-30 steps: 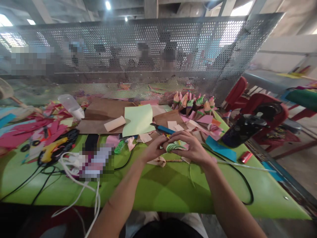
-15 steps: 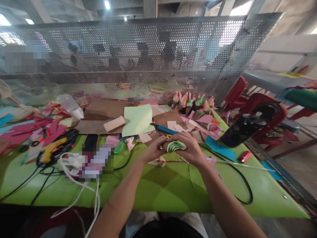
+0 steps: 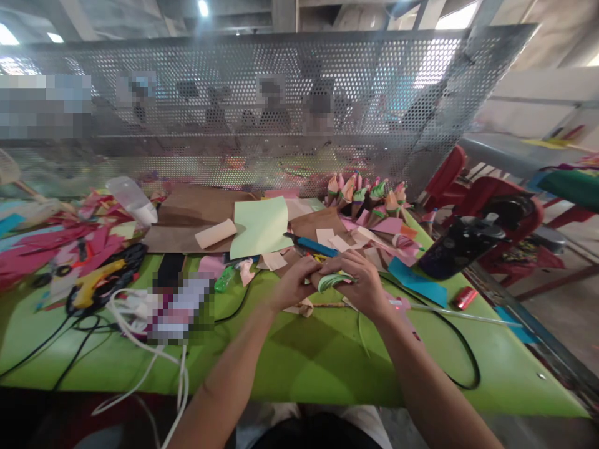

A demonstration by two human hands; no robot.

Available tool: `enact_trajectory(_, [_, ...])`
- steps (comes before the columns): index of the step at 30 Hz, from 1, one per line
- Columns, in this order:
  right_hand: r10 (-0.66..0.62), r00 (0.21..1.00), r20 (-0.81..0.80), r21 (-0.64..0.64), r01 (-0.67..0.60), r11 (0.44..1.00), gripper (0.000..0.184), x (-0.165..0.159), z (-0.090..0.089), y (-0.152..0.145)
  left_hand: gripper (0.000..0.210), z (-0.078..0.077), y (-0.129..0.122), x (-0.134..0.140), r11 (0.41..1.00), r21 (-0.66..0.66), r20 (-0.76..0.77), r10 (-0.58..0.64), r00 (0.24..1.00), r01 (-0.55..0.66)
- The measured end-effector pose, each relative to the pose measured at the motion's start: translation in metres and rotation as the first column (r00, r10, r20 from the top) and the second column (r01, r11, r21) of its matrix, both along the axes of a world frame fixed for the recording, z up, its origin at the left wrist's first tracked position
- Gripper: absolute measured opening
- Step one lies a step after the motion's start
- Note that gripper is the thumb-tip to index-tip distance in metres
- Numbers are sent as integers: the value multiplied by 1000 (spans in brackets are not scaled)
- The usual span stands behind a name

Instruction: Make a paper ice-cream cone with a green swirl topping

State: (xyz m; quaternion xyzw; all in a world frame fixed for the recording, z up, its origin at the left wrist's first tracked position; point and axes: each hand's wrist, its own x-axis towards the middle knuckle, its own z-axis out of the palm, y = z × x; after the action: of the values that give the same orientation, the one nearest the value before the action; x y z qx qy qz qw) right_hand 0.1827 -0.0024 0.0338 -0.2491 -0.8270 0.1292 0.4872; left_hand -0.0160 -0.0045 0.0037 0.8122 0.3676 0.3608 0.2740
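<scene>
Between my two hands is a paper cone with a green swirl (image 3: 333, 282), its pale green layered edges facing me and its brown part mostly covered by my fingers. My left hand (image 3: 296, 284) is closed around the brown side. From the other side, my right hand (image 3: 361, 282) curls over the green layers. Just beyond my fingers lies a blue utility knife (image 3: 314, 245). Under my hands, a thin brown stick (image 3: 327, 305) rests on the table beside a crumpled tan paper scrap (image 3: 306, 307). A pink glue gun (image 3: 401, 304) lies by my right wrist.
Several paper cones (image 3: 365, 190) stand at the back by a perforated metal screen (image 3: 281, 75). A dark bottle (image 3: 461, 243) and red battery (image 3: 465, 298) are right. Left lie a yellow glue gun (image 3: 96, 284), white cables (image 3: 180, 374) and pink scraps (image 3: 37, 249).
The paper cone has turned slightly in my hands, so its green layers show narrower and more from the side. My right fingers have shifted over it.
</scene>
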Motion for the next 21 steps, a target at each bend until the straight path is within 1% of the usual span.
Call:
enact_trajectory(3, [7, 1000, 10, -10, -7, 1000, 31, 0, 2, -1, 16, -2, 1, 0, 1000, 16, 34, -7, 999, 6])
enact_trajectory(6, [19, 1000, 19, -16, -19, 1000, 29, 0, 7, -3, 28, -3, 0, 0, 998, 42, 90, -56, 994, 53])
enact_trajectory(9, [28, 1000, 4, -23, -28, 999, 21, -1, 10, -4, 30, -2, -1, 0, 996, 54, 95, -78, 992, 73])
enact_trajectory(11, [47, 999, -11, -43, -48, 998, 21, -1, 10, -5, 30, -2, -1, 1, 996, 59, 76, -67, 995, 63])
enact_trajectory(13, [73, 997, -24, -70, -74, 995, 25, -1, 10, -6, 28, -1, -1, 2, 997, 57, 64, -62, 996, 58])
enact_trajectory(15, [88, 996, -30, -103, -91, 991, 34, 0, 10, -7, 22, -2, 0, 3, 998, 43, 65, -56, 996, 53])
enact_trajectory(18, [84, 996, -35, -149, -89, 985, 49, 0, 9, -8, 18, -3, 0, 4, 999, 25, 70, -44, 997, 42])
enact_trajectory(21, [82, 995, -53, -170, -90, 981, 57, 0, 7, -10, 17, -4, 1, 5, 998, 36, 82, -55, 995, 52])
